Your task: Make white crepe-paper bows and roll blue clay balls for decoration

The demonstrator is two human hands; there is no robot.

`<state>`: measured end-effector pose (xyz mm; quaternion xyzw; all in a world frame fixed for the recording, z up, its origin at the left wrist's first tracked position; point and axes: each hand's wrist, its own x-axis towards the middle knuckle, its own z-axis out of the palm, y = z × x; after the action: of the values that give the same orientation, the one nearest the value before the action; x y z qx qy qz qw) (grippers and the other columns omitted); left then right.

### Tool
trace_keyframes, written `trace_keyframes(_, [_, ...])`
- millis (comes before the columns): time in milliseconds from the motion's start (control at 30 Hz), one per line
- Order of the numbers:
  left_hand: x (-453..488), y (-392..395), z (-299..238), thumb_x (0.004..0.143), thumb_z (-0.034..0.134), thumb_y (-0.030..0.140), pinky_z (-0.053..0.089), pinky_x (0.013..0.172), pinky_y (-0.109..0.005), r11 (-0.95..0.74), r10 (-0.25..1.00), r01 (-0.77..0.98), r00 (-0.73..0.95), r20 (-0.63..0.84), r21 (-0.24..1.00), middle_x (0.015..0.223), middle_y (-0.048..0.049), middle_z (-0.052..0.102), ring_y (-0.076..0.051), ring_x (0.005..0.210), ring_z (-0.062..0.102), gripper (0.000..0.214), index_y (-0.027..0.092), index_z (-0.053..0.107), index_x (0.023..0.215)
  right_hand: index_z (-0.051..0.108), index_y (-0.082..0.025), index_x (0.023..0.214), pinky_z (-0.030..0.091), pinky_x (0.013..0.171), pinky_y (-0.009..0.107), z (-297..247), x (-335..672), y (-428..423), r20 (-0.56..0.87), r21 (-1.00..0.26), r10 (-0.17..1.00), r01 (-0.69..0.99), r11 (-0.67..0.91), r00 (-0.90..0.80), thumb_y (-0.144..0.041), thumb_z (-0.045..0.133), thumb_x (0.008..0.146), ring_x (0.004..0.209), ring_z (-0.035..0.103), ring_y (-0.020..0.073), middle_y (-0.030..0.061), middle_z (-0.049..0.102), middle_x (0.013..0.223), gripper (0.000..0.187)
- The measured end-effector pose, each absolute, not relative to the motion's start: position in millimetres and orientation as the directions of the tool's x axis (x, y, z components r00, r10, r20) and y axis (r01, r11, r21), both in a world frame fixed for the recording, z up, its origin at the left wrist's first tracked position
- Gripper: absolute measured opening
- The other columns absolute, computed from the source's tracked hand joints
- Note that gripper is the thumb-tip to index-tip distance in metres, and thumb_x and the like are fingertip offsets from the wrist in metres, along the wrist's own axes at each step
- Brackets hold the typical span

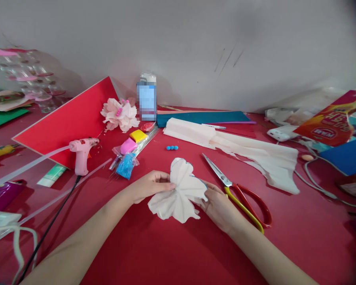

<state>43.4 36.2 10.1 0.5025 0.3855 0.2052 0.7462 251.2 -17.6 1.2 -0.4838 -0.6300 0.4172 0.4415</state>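
Observation:
Both my hands hold a pale pink crepe-paper petal cluster [179, 192] just above the red table [166, 253]. My left hand [150, 185] pinches its middle from the left, fingers closed on the paper. On the right side, my right hand [218, 204] grips the cluster, fingers curled behind it. Scissors [239, 194] with red and yellow handles lie right beside my right hand. A long strip of the same pale crepe paper [243, 150] lies behind them.
A pink glue gun [82, 154] stands at left with its cord trailing toward me, near a red board [68, 118]. A finished paper flower [120, 114], clay packets [129, 152], blue beads [172, 147], a blurred bottle [146, 97], teal paper [204, 117] and cables at right surround the spot.

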Motion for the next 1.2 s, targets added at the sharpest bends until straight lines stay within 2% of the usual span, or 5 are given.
trace_keyframes(133, [41.6, 37.4, 10.5, 0.072, 0.072, 0.032, 0.046, 0.067, -0.023, 0.405, 0.688, 0.083, 0.629, -0.363, 0.911, 0.079, -0.0012, 0.069, -0.012, 0.071, 0.062, 0.020, 0.018, 0.071, 0.085, 0.060, -0.019, 0.110, 0.054, 0.057, 0.028, 6.6, 256.9, -18.1, -0.135, -0.980, 0.961, -0.113, -0.165, -0.240, -0.024, 0.039, 0.087, 0.063, 0.066, 0.0174, 0.0072, 0.070, 0.079, 0.032])
trace_keyframes(300, [41.2, 38.4, 9.9, 0.072, 0.072, 0.030, 0.046, 0.064, -0.022, 0.402, 0.741, 0.061, 0.565, -0.363, 0.914, 0.076, -0.0007, 0.068, -0.011, 0.068, 0.061, 0.016, 0.016, 0.070, 0.079, 0.057, -0.019, 0.109, 0.054, 0.068, 0.034, 17.0, 255.9, -19.7, -0.238, -0.909, 0.902, -0.244, -0.337, -0.359, -0.041, 0.033, 0.091, 0.077, 0.065, 0.0192, 0.0091, 0.067, 0.093, 0.036])
trace_keyframes(533, [44.9, 37.3, 10.7, 0.073, 0.071, 0.031, 0.047, 0.066, -0.025, 0.378, 0.762, 0.058, 0.548, -0.346, 0.924, 0.076, -0.0017, 0.069, -0.013, 0.071, 0.062, 0.016, 0.016, 0.070, 0.079, 0.045, -0.022, 0.118, 0.054, 0.070, 0.035, 14.6, 244.9, -23.4, -0.281, -0.923, 0.931, -0.199, -0.329, -0.234, -0.044, 0.070, 0.072, 0.081, 0.065, 0.0206, 0.0105, 0.065, 0.102, 0.057])
trace_keyframes(700, [43.4, 35.7, 12.2, 0.074, 0.070, 0.034, 0.047, 0.066, -0.025, 0.364, 0.753, 0.049, 0.572, -0.324, 0.930, 0.078, -0.0033, 0.069, -0.015, 0.073, 0.063, 0.019, 0.015, 0.070, 0.079, 0.049, -0.022, 0.106, 0.054, 0.059, 0.029, 15.5, 244.4, -22.2, -0.189, -0.981, 0.982, -0.043, -0.188, 0.007, -0.039, 0.077, 0.063, 0.070, 0.063, 0.0168, 0.0054, 0.065, 0.094, 0.054])
trace_keyframes(1200, [46.2, 32.1, 8.3, 0.075, 0.069, 0.034, 0.049, 0.077, -0.032, 0.278, 0.750, 0.098, 0.599, -0.279, 0.956, 0.087, -0.0053, 0.070, -0.020, 0.085, 0.064, 0.028, 0.017, 0.069, 0.096, 0.062, -0.016, 0.095, 0.049, 0.056, 0.027, 19.1, 237.8, -25.0, -0.280, -0.960, 0.956, -0.025, -0.279, 0.091, -0.041, 0.073, 0.067, 0.069, 0.062, 0.0181, 0.0057, 0.068, 0.081, 0.039])
